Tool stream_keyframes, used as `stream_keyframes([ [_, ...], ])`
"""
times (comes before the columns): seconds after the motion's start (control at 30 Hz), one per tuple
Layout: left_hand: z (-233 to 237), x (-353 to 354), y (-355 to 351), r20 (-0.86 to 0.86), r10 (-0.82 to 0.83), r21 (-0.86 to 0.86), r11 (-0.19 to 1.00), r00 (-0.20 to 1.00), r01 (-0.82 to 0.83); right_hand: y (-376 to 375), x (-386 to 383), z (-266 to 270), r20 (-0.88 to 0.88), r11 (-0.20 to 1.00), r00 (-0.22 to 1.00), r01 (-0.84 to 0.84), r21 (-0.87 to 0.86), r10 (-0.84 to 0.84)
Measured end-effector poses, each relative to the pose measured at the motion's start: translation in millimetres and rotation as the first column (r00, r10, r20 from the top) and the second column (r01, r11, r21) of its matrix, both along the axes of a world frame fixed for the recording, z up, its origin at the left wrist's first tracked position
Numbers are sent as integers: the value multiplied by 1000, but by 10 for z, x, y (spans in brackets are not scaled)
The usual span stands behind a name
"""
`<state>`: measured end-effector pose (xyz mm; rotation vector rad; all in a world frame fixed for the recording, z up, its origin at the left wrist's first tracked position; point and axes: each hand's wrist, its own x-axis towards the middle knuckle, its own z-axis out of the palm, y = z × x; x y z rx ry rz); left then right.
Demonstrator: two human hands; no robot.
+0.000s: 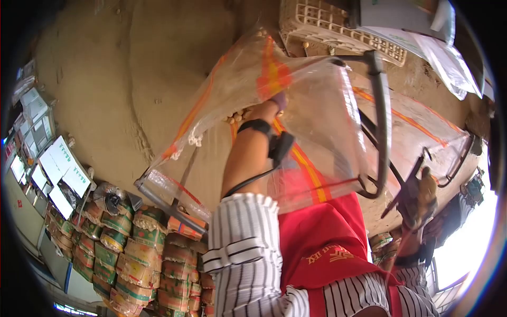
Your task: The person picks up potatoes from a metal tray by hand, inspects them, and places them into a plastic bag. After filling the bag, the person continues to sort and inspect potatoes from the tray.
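Observation:
My left hand [278, 100], in a purplish glove, reaches into a clear plastic bag [327, 127] with orange and yellow stripes. Its fingers are hidden by the plastic. Small round tan items [240, 114] lie beside it, seen at the bag. A curved dark metal frame [381, 121] stands at the bag's right side, and another bar [169, 206] at its lower left. To the right, my gloved right hand [420, 198] is closed round something dark and thin, which I cannot make out clearly.
A second striped plastic bag [412, 121] hangs on the right. A cream plastic crate [338, 26] stands at the top. Stacked green and brown packages [140, 259] fill the lower left, with white boxes [63, 164] above them. The brown floor [105, 79] spreads across the upper left.

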<state>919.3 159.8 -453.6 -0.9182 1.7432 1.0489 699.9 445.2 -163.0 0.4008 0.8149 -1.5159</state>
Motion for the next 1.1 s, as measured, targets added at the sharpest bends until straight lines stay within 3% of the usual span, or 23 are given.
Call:
stream_keyframes([
  [0.07, 237, 278, -83, -25, 269, -248, 931, 963, -267, -8, 21, -3, -10, 999, 999, 33, 16, -32],
  [0.13, 851, 418, -457, 69, 180, -144, 975, 981, -169, -17, 44, 3, -8, 998, 998, 67, 22, -67],
  [0.2, 975, 803, -451, -163, 233, -342, 898, 959, -277, 49, 96, 50, 20, 993, 994, 103, 64, -104],
  [0.23, 1093, 963, -473, -168, 224, -363, 891, 960, -271, 125, 138, 87, 39, 988, 991, 122, 99, -126],
  [0.3, 1328, 1173, -470, -123, 209, -281, 930, 970, -236, 199, 193, 123, 141, 992, 985, 107, -67, -97],
  [0.33, 1631, 1174, -381, -184, 331, -281, 885, 925, -372, 221, 221, 243, 167, 991, 980, 116, -62, -104],
  [0.43, 2630, 1066, -43, -372, 636, -226, 644, 676, -730, 373, 205, 662, 188, 993, 979, 91, -75, -75],
  [0.47, 2834, 954, 236, -395, 620, -232, 646, 677, -727, 551, 63, 802, 219, 991, 974, 75, -107, -50],
  [0.53, 3058, 874, 828, -784, 541, -141, 325, 306, -935, 887, -160, 945, 239, 991, 971, 56, -123, -25],
  [0.57, 3265, 742, 1145, -800, 521, -134, 329, 298, -935, 1097, -313, 968, 258, 993, 966, 30, -114, 1],
  [0.63, 3596, 298, 1870, -833, 539, 26, 258, 121, -966, 1512, -625, 968, 193, 983, 979, -29, -182, 64],
  [0.67, 3621, 38, 2245, -808, 588, 203, 211, -42, -956, 1733, -839, 997, 187, 984, 975, -96, -151, 124],
  [0.7, 3742, -37, 2633, -733, 659, 363, 170, -168, -916, 1896, -873, 1152, 151, 962, 983, -59, -268, 103],
  [0.77, 3861, -693, 3502, -728, 681, 335, 250, -80, -908, 2465, -1363, 1427, 136, 951, 990, 9, -309, 35],
  [0.83, 3780, -1258, 4188, -584, 802, 503, 237, -126, -831, 2957, -1788, 1779, 196, 956, 981, 54, -289, 4],
  [0.9, 4033, -1992, 4714, -530, 845, 601, 321, -65, -732, 3454, -2150, 2028, 165, 929, 984, 118, -350, -63],
  [0.93, 3779, -1994, 4439, -448, 894, 664, 327, -7, -672, 3147, -2026, 1779, 179, 921, 975, 186, -342, -131],
  [0.97, 3837, -2245, 4587, -458, 889, 667, 354, 14, -656, 3320, -2165, 1846, 190, 904, 963, 248, -348, -191],
  [1.03, 3931, -2684, 4756, -419, 890, 685, 441, 182, -580, 3592, -2374, 1822, 243, 844, 943, 315, -434, -228],
  [1.1, 4082, -3042, 4889, -443, 855, 665, 515, 270, -541, 3731, -2513, 1907, 242, 785, 887, 461, -413, -393],
])
